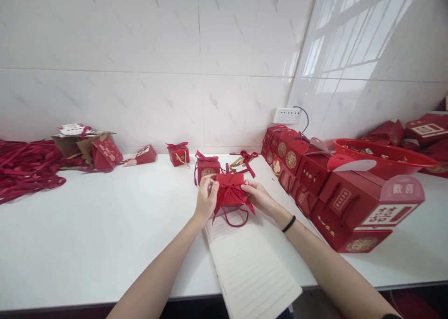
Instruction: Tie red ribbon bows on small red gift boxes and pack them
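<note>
A red gift box (230, 180) with a red ribbon bow (229, 189) across it stands at the far end of an open lined notebook (250, 263). My left hand (207, 197) is closed on the box's upper left side, thumb towards me. On the opposite side my right hand (259, 197) pinches the edge beside the bow's loop; whether ribbon lies between those fingers too, I cannot tell. A twisted red cord handle (236, 225) hangs from the box towards me over the paper. Just behind it sits another ribboned red box (207, 164).
Stacked red gift boxes (332, 197) line the right side, beside a red basin (381, 156) of small items. Loose red ribbons (28, 169) pile up at far left. Small boxes (178, 155) and a ribbon bow (248, 156) lie near the wall, below a socket strip (287, 115).
</note>
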`<state>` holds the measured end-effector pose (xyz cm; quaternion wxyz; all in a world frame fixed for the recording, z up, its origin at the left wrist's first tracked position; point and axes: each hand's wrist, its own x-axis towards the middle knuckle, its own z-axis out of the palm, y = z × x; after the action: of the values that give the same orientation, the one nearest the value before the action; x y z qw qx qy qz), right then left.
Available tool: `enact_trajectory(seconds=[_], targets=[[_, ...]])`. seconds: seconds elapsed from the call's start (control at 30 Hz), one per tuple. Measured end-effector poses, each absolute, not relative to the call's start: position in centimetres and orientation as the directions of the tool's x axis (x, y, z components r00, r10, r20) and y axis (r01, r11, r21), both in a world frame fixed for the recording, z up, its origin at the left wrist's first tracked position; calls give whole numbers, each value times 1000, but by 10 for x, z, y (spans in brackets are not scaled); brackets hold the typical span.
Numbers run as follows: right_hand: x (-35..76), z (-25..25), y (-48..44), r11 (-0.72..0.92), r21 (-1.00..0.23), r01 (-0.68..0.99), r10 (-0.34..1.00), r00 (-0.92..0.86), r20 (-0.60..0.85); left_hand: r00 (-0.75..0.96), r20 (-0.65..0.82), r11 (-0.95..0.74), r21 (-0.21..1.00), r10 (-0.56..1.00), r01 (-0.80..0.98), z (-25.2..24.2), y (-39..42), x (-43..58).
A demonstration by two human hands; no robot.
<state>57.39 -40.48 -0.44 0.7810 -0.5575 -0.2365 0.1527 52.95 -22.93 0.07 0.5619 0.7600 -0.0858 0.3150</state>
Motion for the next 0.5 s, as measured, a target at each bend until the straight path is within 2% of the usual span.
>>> enact_trajectory(seconds=[0.2,0.5], targets=[[575,-4,-406,340,-940,14,490,850,191,771,623,-323,763,132,-560,-1,-223,533],[574,-2,-404,344,-939,8,508,839,194,818,506,-254,859,276,-446,0,-227,537]])
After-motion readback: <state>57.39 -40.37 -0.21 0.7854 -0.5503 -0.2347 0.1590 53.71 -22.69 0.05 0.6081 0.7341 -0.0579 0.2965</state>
